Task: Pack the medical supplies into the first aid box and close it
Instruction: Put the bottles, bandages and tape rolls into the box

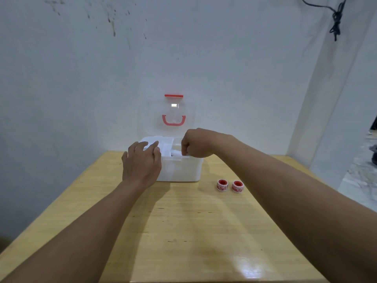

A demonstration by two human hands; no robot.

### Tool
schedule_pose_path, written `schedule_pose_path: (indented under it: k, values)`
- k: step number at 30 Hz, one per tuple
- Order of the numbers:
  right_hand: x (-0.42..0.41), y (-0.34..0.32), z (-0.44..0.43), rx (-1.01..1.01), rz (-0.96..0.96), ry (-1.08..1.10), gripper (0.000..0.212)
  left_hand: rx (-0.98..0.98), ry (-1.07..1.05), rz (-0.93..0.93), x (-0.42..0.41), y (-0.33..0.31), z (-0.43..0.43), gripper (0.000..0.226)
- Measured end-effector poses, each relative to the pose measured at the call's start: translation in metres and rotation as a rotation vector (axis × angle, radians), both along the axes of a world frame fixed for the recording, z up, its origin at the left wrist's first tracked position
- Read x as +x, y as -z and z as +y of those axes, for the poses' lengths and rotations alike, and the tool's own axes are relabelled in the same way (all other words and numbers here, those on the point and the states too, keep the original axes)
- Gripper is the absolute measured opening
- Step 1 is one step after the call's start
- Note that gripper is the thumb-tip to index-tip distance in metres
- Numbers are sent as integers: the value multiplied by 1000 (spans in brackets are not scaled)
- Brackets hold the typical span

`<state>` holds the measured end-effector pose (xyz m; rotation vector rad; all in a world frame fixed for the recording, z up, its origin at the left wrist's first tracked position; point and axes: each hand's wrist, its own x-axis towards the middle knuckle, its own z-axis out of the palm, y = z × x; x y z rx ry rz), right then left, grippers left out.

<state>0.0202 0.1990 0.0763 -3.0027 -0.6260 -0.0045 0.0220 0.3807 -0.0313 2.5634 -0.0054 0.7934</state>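
A white first aid box [181, 170] stands open at the far end of the wooden table [183, 231]. Its clear lid [169, 115], with a red handle and red latch, stands upright behind it. My left hand [141, 162] rests on the box's front left corner with fingers spread. My right hand [196, 142] reaches down into the right side of the box, its fingers curled at a white roll [176, 153]; whether they grip it is unclear. Two red-and-white tape rolls [222, 185] [237, 186] lie on the table to the right of the box.
A white wall rises right behind the box. The table's right edge drops to a littered floor [359, 176]. A black cable [336, 19] hangs at the top right.
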Motion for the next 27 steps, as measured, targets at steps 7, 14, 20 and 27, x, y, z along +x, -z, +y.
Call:
schedule_pose_path:
  k: [7, 14, 20, 27]
  values:
    - [3, 9, 8, 14, 69, 15, 35, 6, -2, 3, -1, -1, -1, 47]
    - [-8, 4, -3, 190, 62, -10, 40, 3, 4, -9, 0, 1, 0, 47]
    - [-19, -6, -17, 325, -122, 32, 37, 60, -20, 55, -3, 0, 1, 50]
    - [-37, 6, -58, 253, -149, 215, 40, 44, -31, 106, -7, -4, -2, 52]
